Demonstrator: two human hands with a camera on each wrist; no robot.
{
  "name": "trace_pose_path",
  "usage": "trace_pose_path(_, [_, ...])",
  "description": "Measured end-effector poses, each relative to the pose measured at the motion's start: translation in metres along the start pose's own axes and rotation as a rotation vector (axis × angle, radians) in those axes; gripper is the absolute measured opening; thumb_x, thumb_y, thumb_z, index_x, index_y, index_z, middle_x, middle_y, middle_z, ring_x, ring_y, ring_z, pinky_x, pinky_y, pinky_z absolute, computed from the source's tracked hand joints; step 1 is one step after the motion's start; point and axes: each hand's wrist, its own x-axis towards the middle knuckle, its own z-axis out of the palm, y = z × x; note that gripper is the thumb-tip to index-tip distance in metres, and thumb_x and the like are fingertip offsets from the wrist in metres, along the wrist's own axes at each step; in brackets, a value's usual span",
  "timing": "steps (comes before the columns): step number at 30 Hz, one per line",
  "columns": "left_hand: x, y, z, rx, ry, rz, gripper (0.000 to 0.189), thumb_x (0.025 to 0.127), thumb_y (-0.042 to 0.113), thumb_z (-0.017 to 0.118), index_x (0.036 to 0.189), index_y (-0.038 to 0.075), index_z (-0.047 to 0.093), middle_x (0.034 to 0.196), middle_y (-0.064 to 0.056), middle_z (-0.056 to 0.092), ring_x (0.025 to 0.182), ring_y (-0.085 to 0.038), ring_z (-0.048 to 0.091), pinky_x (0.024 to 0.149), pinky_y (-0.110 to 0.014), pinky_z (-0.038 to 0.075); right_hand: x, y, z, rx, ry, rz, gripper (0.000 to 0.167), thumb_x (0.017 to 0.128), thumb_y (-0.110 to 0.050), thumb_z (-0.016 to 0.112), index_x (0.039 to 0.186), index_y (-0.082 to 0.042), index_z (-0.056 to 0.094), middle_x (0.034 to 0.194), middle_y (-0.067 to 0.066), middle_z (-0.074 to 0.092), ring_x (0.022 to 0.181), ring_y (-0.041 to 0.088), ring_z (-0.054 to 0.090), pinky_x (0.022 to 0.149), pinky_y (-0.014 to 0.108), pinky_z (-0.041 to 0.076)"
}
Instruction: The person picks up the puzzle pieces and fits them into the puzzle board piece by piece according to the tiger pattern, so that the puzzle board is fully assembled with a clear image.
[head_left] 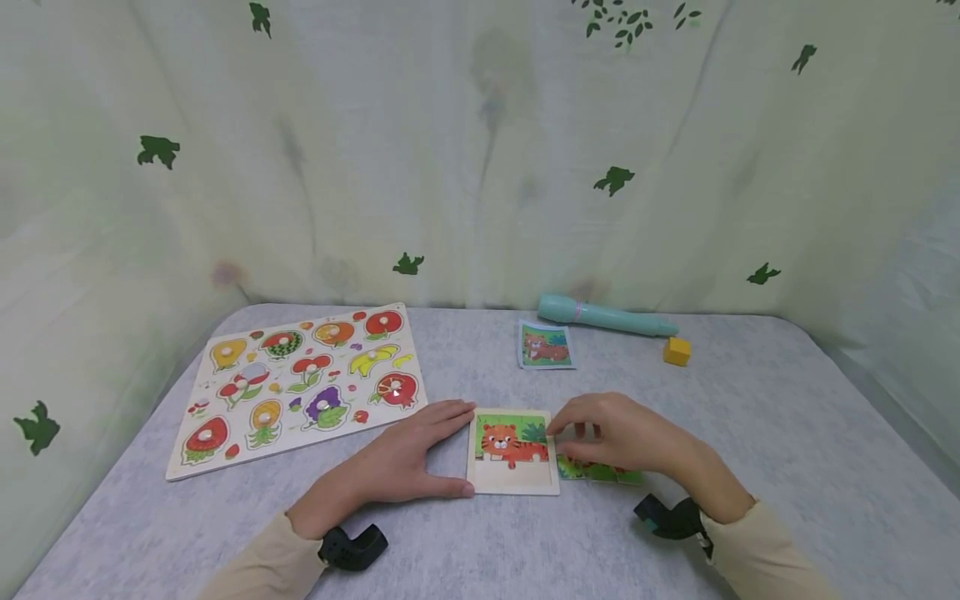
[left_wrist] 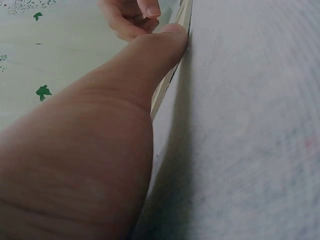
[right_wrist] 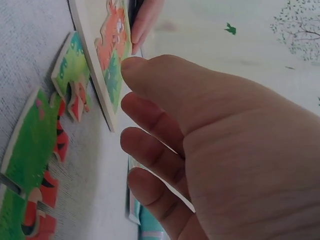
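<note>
A square wooden puzzle tray (head_left: 513, 482) lies in front of me, its upper part filled with an orange tiger picture (head_left: 510, 442) and its lower part bare wood. My left hand (head_left: 401, 454) rests along the tray's left side, with fingertips at the upper corner and the thumb at the lower one. Over the tray's right edge hovers my right hand (head_left: 626, 432), fingers loosely bent; the right wrist view shows nothing between thumb and fingers. Beneath that hand lie loose green puzzle pieces (right_wrist: 35, 135) with red-orange tiger parts, partly hidden in the head view.
A white fruit puzzle board (head_left: 296, 392) lies at the left. Behind the tray are a small picture card (head_left: 546, 346) and a teal, tapered stick-like object (head_left: 607, 317). A yellow cube (head_left: 677, 352) sits farther right. Patterned curtains hang behind the table.
</note>
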Motion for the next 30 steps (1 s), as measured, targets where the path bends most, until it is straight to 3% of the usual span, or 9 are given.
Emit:
trace_pose_path(9, [-0.001, 0.0, 0.0, -0.007, -0.007, -0.022, 0.1, 0.082, 0.071, 0.074, 0.161, 0.021, 0.039, 0.165, 0.009, 0.036, 0.154, -0.017, 0.029, 0.122, -0.051, 0.032, -0.004, 0.004, -0.008, 0.055, -0.07, 0.075, 0.026, 0.094, -0.028, 0.078, 0.118, -0.023, 0.076, 0.112, -0.01, 0.072, 0.088, 0.005, 0.058, 0.074, 0.024, 0.054])
trace_pose_path(18, [0.0, -0.001, 0.0, 0.0, -0.001, -0.002, 0.098, 0.083, 0.071, 0.072, 0.16, 0.019, 0.041, 0.165, 0.007, 0.037, 0.154, -0.02, 0.031, 0.121, -0.054, 0.034, -0.007, 0.006, -0.012, 0.1, -0.122, 0.154, 0.032, 0.092, -0.031, 0.079, 0.122, -0.02, 0.073, 0.112, -0.01, 0.069, 0.092, 0.01, 0.058, 0.076, 0.025, 0.053])
trace_pose_path(30, [0.0, -0.002, 0.001, 0.015, 0.003, 0.004, 0.098, 0.083, 0.073, 0.07, 0.16, 0.019, 0.041, 0.165, 0.006, 0.037, 0.154, -0.021, 0.032, 0.12, -0.054, 0.035, -0.011, 0.008, -0.011, 0.107, -0.152, 0.117, 0.036, 0.089, -0.03, 0.083, 0.12, -0.017, 0.071, 0.106, -0.01, 0.066, 0.096, 0.009, 0.058, 0.085, 0.03, 0.053])
